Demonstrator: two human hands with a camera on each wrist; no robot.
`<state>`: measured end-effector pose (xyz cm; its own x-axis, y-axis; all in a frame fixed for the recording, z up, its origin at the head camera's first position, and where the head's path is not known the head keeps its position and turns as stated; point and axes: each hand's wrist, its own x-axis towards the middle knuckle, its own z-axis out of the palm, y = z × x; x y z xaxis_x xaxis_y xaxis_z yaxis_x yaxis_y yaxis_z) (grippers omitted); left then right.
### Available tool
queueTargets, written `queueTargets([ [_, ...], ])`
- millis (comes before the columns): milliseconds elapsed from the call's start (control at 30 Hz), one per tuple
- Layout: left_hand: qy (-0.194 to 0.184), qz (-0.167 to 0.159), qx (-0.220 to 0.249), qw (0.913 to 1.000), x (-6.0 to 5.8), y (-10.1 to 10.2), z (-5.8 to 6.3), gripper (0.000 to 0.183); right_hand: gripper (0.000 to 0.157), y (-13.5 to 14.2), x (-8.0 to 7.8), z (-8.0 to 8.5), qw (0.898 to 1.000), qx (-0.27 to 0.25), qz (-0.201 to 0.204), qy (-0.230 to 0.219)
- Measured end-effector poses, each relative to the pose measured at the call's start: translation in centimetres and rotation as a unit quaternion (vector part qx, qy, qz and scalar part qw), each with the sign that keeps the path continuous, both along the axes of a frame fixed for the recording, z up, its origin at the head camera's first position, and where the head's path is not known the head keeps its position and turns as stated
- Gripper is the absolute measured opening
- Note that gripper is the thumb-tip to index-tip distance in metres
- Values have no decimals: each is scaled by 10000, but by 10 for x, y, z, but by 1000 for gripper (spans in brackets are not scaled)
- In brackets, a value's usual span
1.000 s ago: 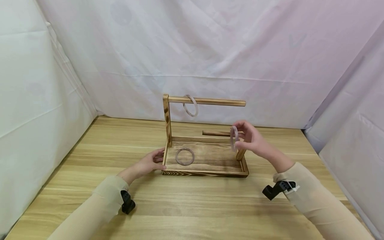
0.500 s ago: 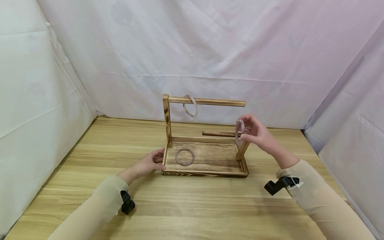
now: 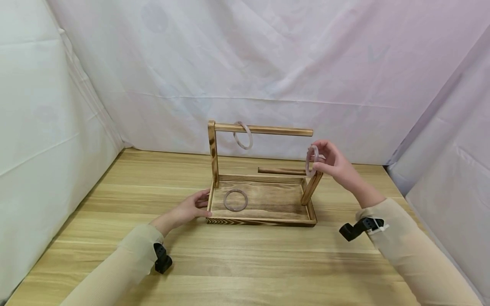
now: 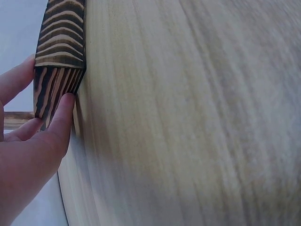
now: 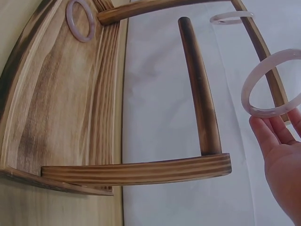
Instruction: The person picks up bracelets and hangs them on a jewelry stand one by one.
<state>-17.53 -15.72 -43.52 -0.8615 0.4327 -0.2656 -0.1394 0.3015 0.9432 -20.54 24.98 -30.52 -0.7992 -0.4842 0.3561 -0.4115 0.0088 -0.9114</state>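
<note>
My right hand (image 3: 337,165) pinches a pale, pinkish bangle (image 5: 245,96) between thumb and fingers. It is held above the lower bar (image 5: 200,87) of a wooden bangle stand (image 3: 273,199), near the top of the right post (image 3: 311,190); in the right wrist view it is apart from that bar. A second bangle (image 3: 250,137) hangs around the upper bar (image 3: 281,130), toward its left end. Another bangle (image 3: 235,210) lies flat in the stand's tray, at the left. My left hand (image 3: 186,211) grips the tray's left end, thumb at the front corner.
The stand rests on a wood-grain table (image 3: 237,263). White cloth (image 3: 268,63) hangs behind it and on both sides. The upper bar joins the left post (image 3: 213,155), its right end free; the lower bar's free end points left.
My right hand has moved up and to the right with the bangle, from beside the lower bar to the right post's top. The left hand has stayed still.
</note>
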Motion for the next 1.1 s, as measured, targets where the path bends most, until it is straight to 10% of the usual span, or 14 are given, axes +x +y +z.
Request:
queueTargets([
  [1100,35,-39,-6,10000,0,-1,0,82,34,6,-26,13,9959,380,-816,-38],
])
